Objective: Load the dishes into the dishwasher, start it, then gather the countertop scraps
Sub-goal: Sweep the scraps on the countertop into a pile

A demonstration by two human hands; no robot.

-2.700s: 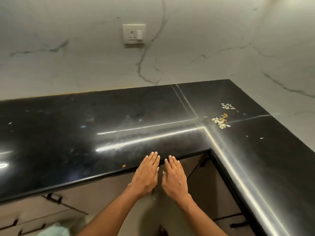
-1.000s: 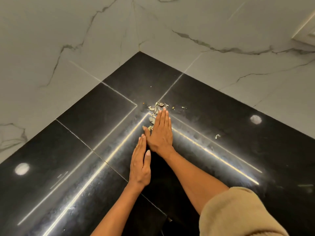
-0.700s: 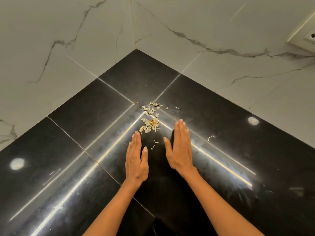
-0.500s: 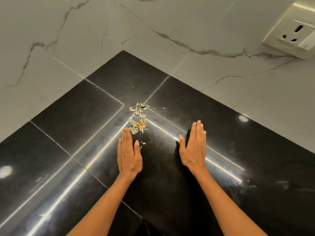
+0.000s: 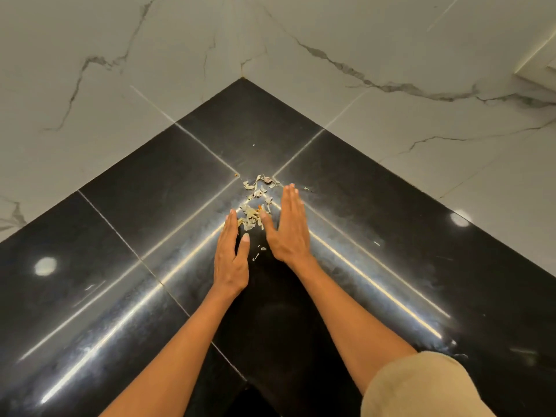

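Both flat, empty hands, left hand (image 5: 231,260) and right hand (image 5: 288,227), should close around the vegetable scraps (image 5: 254,206), edges pressed to the black countertop (image 5: 150,212)

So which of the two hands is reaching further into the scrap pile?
The right hand: its fingertips lie level with the far scraps near the counter seams, while the left hand stops at the near clump.

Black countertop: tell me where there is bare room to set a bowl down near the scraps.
Bare glossy black stone countertop lies left of the left hand, out to the white marble wall, and also right of the right hand. The back corner patch holds only a speck. It is crowded between the hands, where the pale vegetable scraps spread towards the seam crossing.
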